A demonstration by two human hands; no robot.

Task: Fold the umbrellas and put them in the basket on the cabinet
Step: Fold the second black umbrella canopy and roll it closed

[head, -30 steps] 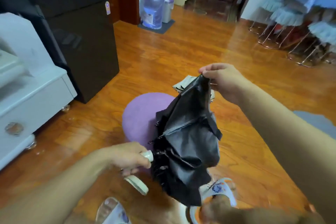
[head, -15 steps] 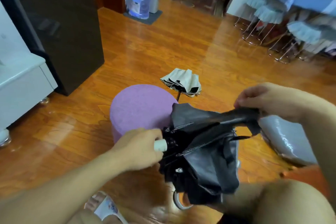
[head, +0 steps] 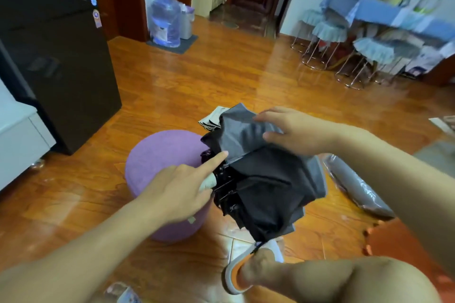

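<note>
- A white cabinet (head: 22, 135) with a drawer front juts in at the left edge; just right of it stands a tall, glossy black fridge (head: 56, 56).
- Behind the fridge, by the doorway, a clear blue water jug (head: 165, 19) sits on a dark mat.
- A wide stretch of shiny orange wood floor (head: 221, 74) lies open between the fridge and the far chairs.
- A round purple stool (head: 160, 155) with a soft, matte top stands on the floor under the left forearm.
- The left hand (head: 182, 187) curls its lower fingers round the pale handle of the black umbrella (head: 266, 179), while its forefinger points straight out and touches the fabric edge.
- The umbrella is collapsed but loose, its thin cloth crumpled in folds, dark ribs showing near the handle; it is held in the air just right of the stool, above a slippered foot (head: 248, 270).
- A second umbrella (head: 211, 120), pale with pleated folds, peeks out behind the black one, at the stool's far edge.
- The right hand (head: 293, 130) lies on top of the cloth, its thumb and fingers bent over a grey panel.
- A grey plastic-wrapped roll (head: 354, 187) lies on the floor to the right.
- Metal-legged stools (head: 327, 32) with frilled blue covers crowd the far right beside a blue-draped table (head: 376, 10).
</note>
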